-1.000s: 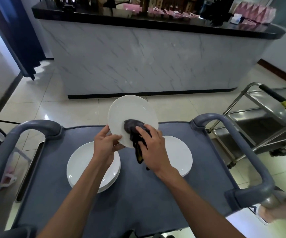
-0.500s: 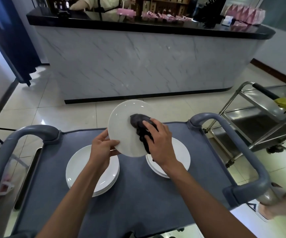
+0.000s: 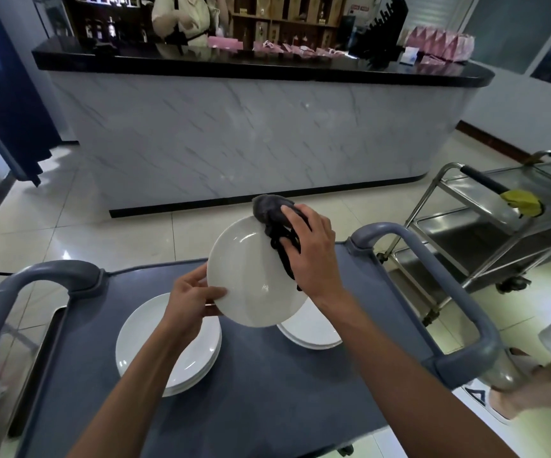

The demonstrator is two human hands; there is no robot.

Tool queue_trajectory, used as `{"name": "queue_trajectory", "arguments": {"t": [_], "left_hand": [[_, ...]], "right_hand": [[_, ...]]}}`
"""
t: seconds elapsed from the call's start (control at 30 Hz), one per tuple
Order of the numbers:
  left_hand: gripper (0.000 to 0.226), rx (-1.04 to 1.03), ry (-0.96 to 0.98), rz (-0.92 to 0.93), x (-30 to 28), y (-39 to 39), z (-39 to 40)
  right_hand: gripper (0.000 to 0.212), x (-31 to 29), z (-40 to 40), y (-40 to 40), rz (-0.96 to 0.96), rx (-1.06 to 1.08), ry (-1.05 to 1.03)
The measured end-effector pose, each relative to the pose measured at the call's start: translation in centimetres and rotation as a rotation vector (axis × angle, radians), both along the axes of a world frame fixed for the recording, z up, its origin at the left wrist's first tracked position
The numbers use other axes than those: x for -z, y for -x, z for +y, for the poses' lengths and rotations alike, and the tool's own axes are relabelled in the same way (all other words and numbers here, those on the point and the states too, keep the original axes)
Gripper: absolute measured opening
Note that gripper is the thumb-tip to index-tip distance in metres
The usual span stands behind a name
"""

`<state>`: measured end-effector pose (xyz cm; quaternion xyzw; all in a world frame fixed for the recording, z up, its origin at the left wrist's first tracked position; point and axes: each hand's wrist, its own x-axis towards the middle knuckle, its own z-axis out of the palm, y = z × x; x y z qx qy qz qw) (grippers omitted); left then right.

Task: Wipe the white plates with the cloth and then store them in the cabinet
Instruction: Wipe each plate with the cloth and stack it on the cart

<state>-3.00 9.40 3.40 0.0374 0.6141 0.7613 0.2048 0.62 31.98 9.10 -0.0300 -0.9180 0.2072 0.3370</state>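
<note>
From the head camera, our one view: we have the round white ceramic plate (image 3: 251,276) tilted up over the grey-topped plastic cart (image 3: 267,391), and the dark grey crumpled cloth (image 3: 272,211) has just swept from the middle of the plate up to its far rim, where it now bulges over the edge. A second ago it was rubbing the centre. We read that as the wipe of this face nearing its finish; the rim is getting its pass, and storing has not begun. No cabinet shows itself here.

Our left hand (image 3: 191,300) pinches the near-left rim, thumb on the face and fingers curled behind. Our right hand (image 3: 314,249) presses the cloth onto the upper right of the plate, fingers bent over the wad, a loose tail hanging under the palm.

Now the count. One plate in hand. One stack of white plates (image 3: 168,345) on the cart at left, three rims by our reckoning, though we cannot be sure. One more white plate pile (image 3: 310,328) at right, mostly hidden under the held plate; its number we cannot tell. One cloth. Two hands, both busy.

Beyond: one marble-fronted counter with a black top (image 3: 251,133), and one steel trolley (image 3: 499,226) with a yellow rag (image 3: 522,201) on its handle.
</note>
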Motion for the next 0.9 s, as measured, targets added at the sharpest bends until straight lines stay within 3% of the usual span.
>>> {"name": "queue_trajectory", "arguments": {"t": [0.27, 0.4, 0.63, 0.9], "left_hand": [[0.056, -0.002, 0.028, 0.081, 0.0, 0.1, -1.2], [0.058, 0.005, 0.056, 0.154, -0.4, 0.2, -2.0], [0.065, -0.006, 0.082, 0.209, -1.2, 0.8, -2.6], [0.04, -0.117, 0.085, 0.209, -1.4, 1.4, -1.7]], "right_hand": [[0.069, -1.5, 1.4, -0.3, -0.233, -0.178, 0.138], [0.072, -2.0, 1.9, -0.5, -0.256, -0.294, 0.217], [0.067, -2.1, 1.7, -0.1, -0.226, -0.331, 0.275], [0.065, -1.7, 0.9, -0.6, -0.059, -0.267, 0.316]]}}
